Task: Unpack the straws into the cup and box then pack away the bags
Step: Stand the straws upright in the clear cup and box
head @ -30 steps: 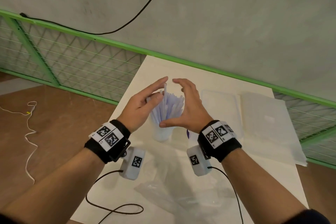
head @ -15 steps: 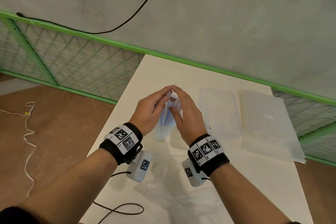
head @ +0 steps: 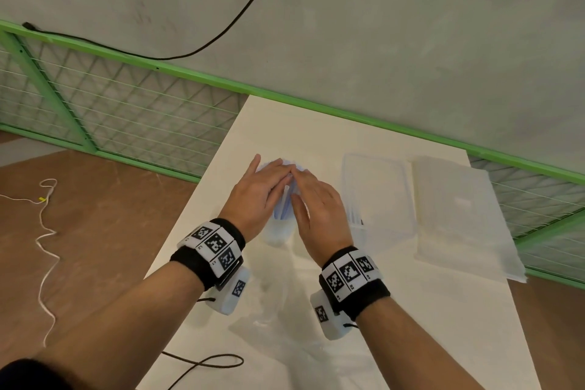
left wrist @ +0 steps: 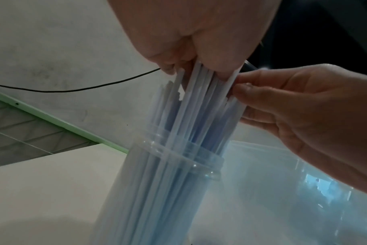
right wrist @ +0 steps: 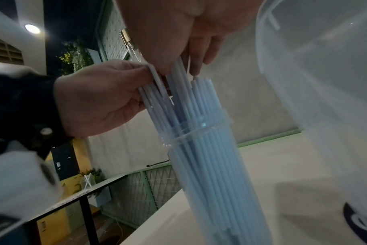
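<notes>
A clear plastic cup (head: 278, 235) stands on the white table (head: 411, 310), packed with pale blue-white straws (head: 282, 207). My left hand (head: 258, 190) and right hand (head: 319, 206) close over the straws' upper ends from both sides, fingertips meeting above. In the left wrist view my right hand (left wrist: 293, 107) curls its fingers against the straws (left wrist: 189, 116) above the cup (left wrist: 178, 165). In the right wrist view my left hand (right wrist: 98, 99) grips the same straws (right wrist: 178, 102) above the cup (right wrist: 210, 149). The straw tops are hidden under my palms.
A clear box (head: 376, 193) stands just right of the cup, with a few straws at its near left corner. A white flat lid or sheet (head: 456, 209) lies further right. Crumpled clear bags (head: 285, 310) lie near the front edge, beside a black cable (head: 202, 367).
My hands stood apart around the fanned straws, then moved inward and down. They now press the bundle together over the cup.
</notes>
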Available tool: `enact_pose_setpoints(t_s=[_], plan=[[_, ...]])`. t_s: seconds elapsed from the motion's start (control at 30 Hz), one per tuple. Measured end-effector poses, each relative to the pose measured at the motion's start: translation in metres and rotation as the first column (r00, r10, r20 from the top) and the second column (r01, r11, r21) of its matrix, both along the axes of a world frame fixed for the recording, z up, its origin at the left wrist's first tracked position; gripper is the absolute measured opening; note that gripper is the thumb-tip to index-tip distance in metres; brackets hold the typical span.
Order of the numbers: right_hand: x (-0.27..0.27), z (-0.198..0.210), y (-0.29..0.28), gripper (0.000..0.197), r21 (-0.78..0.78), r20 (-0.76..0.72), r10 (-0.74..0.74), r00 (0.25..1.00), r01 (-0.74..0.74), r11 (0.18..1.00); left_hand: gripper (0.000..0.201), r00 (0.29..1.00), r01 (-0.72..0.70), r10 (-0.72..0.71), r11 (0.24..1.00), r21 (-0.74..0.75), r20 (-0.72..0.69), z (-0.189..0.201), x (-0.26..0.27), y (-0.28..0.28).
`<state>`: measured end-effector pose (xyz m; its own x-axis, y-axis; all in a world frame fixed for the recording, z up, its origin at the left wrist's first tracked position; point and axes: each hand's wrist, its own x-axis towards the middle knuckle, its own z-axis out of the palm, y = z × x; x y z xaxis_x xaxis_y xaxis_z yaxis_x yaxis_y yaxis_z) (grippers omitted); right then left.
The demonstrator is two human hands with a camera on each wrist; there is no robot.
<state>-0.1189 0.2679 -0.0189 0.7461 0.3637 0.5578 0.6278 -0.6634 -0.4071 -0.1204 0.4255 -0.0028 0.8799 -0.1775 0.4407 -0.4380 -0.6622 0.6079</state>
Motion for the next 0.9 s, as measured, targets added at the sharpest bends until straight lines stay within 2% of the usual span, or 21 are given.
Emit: enact_pose_setpoints(t_s=[0.13,0.27,0.37,0.47,0.53,0.57,0.63,0.73,0.8,0.9], plan=[[0.001,-0.004,0.001,0.043,0.016,-0.002,0.012,1.000,-0.012,1.000,0.047,1.000,0.009,-0.009,1.000,0.028,0.009,0.003,0.002,0.002],[0.005,-0.008,0.003,0.038,-0.130,0.114,-0.032,0.993,0.047,0.990,0.051,0.999,0.012,-0.006,0.993,0.119,-0.050,-0.003,0.004,0.010],[0.002,-0.019,0.000,0.034,-0.230,0.120,-0.053,0.991,0.080,0.970,0.056,0.995,0.029,-0.016,0.992,0.121,-0.101,-0.003,0.002,0.012],[-0.005,-0.017,-0.004,0.039,-0.280,0.077,-0.024,0.997,0.045,0.959,0.045,0.985,-0.042,0.030,0.997,-0.064,-0.171,0.006,-0.006,0.011],[-0.010,-0.005,-0.006,0.046,-0.223,0.007,-0.009,1.000,0.010,0.975,0.042,0.970,-0.161,0.115,0.964,-0.212,-0.216,0.006,-0.014,0.017],[-0.012,0.002,-0.008,0.049,-0.170,-0.039,-0.004,0.999,-0.002,0.985,0.042,0.964,-0.195,0.144,0.955,-0.224,-0.225,0.006,-0.018,0.020],[-0.017,0.015,-0.008,0.055,-0.076,-0.059,0.016,0.998,-0.021,0.997,0.044,0.976,-0.157,0.129,0.975,-0.158,-0.177,0.001,-0.026,0.024],[-0.017,0.014,0.002,0.051,-0.147,0.041,0.030,0.999,-0.024,0.989,0.049,0.999,-0.015,0.015,1.000,0.011,-0.043,-0.013,-0.031,0.022],[-0.012,0.004,0.008,0.046,-0.199,0.081,0.013,0.997,0.003,0.980,0.051,0.999,-0.015,0.018,0.995,0.095,-0.030,-0.020,-0.031,0.018],[-0.005,-0.012,0.006,0.042,-0.186,0.140,0.016,0.990,0.011,0.983,0.048,0.998,-0.062,0.056,0.971,0.229,0.033,-0.024,-0.029,0.016]])
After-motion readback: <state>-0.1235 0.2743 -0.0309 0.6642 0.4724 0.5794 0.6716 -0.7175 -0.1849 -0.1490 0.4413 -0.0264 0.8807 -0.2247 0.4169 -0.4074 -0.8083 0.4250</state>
